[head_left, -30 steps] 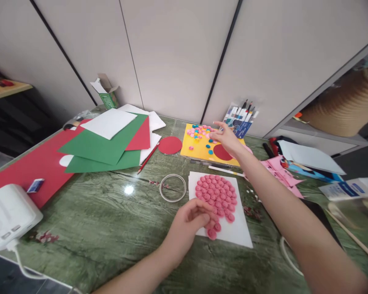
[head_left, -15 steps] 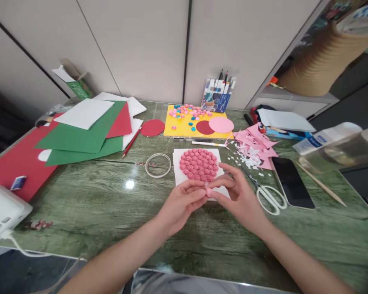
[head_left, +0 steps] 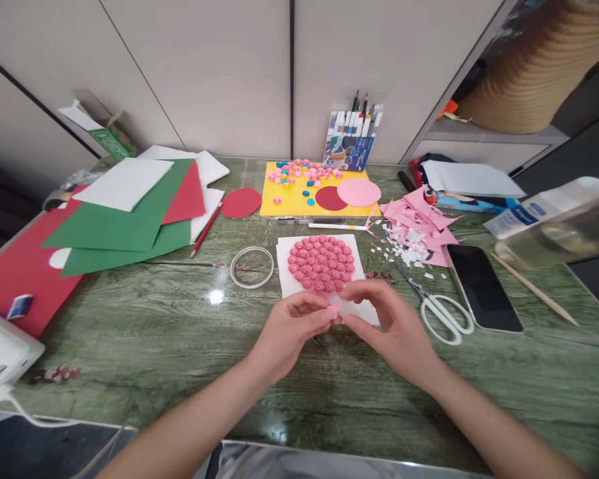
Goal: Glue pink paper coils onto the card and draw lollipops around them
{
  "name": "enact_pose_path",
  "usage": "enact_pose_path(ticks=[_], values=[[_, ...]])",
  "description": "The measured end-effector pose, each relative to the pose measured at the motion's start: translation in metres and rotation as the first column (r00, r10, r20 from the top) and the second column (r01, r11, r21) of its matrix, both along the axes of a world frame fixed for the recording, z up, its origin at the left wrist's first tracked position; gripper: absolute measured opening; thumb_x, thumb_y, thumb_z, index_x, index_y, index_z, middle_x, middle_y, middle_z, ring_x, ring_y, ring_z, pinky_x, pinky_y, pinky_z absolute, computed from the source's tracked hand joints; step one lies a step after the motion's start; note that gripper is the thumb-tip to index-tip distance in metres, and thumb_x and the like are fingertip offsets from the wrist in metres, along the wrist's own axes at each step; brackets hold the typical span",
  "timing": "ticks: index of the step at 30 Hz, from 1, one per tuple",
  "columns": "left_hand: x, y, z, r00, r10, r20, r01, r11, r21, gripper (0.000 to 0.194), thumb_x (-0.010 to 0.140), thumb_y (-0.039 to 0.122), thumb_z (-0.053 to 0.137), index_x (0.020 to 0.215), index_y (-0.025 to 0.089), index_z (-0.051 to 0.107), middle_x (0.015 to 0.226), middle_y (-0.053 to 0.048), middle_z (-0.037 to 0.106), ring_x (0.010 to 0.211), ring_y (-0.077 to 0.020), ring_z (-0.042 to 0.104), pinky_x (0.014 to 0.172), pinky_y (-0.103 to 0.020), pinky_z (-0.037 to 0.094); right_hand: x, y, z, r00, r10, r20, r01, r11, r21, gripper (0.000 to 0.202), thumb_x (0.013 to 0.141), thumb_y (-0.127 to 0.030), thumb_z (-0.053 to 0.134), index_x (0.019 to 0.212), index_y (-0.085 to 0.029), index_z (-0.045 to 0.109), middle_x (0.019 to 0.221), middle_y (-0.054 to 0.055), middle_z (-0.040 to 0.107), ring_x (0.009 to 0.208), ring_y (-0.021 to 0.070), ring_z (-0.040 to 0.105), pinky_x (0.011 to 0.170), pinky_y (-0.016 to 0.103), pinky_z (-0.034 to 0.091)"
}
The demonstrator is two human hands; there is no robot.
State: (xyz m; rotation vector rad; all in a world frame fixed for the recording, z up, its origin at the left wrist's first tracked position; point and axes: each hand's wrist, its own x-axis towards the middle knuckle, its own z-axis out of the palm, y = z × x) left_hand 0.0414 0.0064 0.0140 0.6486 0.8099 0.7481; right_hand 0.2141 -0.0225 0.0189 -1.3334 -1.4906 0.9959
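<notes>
My left hand (head_left: 292, 332) pinches a small light-pink paper piece (head_left: 334, 311) between thumb and fingers. Close on its right, my right hand (head_left: 392, 329) has its thumb and index finger apart, with nothing seen between them. Both hands hover over the lower edge of a white sheet (head_left: 285, 283). On that sheet lies a rounded cluster of dark-pink paper coils (head_left: 322, 261), packed side by side. Just behind are a white pen (head_left: 337, 227) and a roll of tape (head_left: 252, 267) to the left.
White-handled scissors (head_left: 444, 316), a phone (head_left: 484, 286) and a wooden stick (head_left: 536, 289) lie to the right. Pink paper scraps (head_left: 419, 216) sit behind them. A yellow sheet (head_left: 294, 206) bears small coloured pieces. Green paper (head_left: 110, 223) and a white charger (head_left: 7, 356) are left.
My right thumb and index finger have come away from the light-pink piece, which stays in my left hand. The camera view has shifted slightly.
</notes>
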Motion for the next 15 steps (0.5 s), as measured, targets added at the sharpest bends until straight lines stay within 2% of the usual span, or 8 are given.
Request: enact_pose_path(ticks=[3,6,11,15], values=[[-0.0007,0.0022,-0.002,0.999,0.046,-0.018,-0.046,0.999,0.022,0.014,0.067,0.02,0.076,0.077,0.014,0.068,0.078,-0.003,0.069,0.074,-0.0104,0.062,0.072,-0.022,0.047,0.0027,0.0006,0.0034,0.991,0.109,-0.072,-0.11,0.994,-0.013,0.01,0.081,-0.03,0.06,0.089,-0.034,0.064,0.1,0.005,0.057,0.099,0.0237,0.053,0.088,0.042,0.043],[-0.0005,0.0035,-0.0024,0.996,0.08,-0.047,-0.078,0.996,0.049,0.016,0.063,0.02,0.078,0.075,0.014,0.07,0.075,-0.002,0.069,0.069,-0.0102,0.061,0.07,-0.022,0.049,0.0042,0.0022,0.0052,0.982,0.159,-0.099,-0.164,0.985,-0.047,0.012,0.082,-0.028,0.058,0.088,-0.033,0.067,0.102,0.005,0.055,0.101,0.0227,0.052,0.092,0.042,0.041],[0.001,0.0025,-0.0009,0.993,0.102,-0.064,-0.1,0.994,0.036,0.017,0.06,0.02,0.079,0.073,0.014,0.071,0.07,-0.002,0.07,0.063,-0.0099,0.062,0.065,-0.021,0.051,0.0037,0.0039,0.0039,0.978,0.185,-0.095,-0.188,0.982,-0.033,0.015,0.082,-0.022,0.057,0.089,-0.028,0.068,0.101,0.004,0.054,0.101,0.0201,0.052,0.092,0.039,0.04],[0.0017,0.0015,-0.0009,0.991,0.116,-0.063,-0.114,0.993,0.024,0.016,0.06,0.019,0.079,0.073,0.014,0.072,0.072,-0.003,0.071,0.065,-0.0098,0.063,0.066,-0.02,0.053,0.0045,0.0039,0.0016,0.981,0.183,-0.065,-0.184,0.983,-0.02,0.02,0.081,-0.016,0.056,0.091,-0.029,0.068,0.102,0.003,0.054,0.101,0.0185,0.052,0.092,0.037,0.04]])
